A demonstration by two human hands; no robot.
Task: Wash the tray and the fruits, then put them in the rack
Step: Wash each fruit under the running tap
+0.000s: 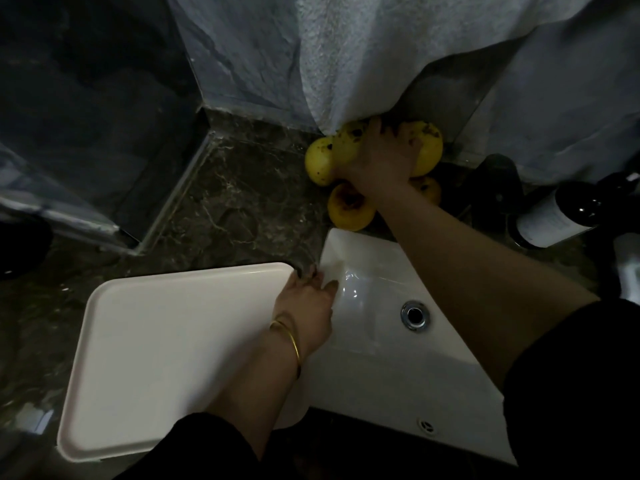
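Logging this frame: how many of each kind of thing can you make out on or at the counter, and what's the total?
yellow fruits: 5 in view; the right hand hides part of the pile
white tray: 1
white sink: 1
pale towel: 1
dark bottle: 1
Total: 9

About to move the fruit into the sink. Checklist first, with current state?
1. Sink free: ok, nothing in the basin.
2. Right hand on yellow fruits: ok, touching; firm grip cannot tell.
3. Towel clear of fruits: not ok, its hem drapes onto the pile.
4. Tray steady: ok, flat on the counter, left hand on its corner.
5. Rack: cannot tell, not in view.
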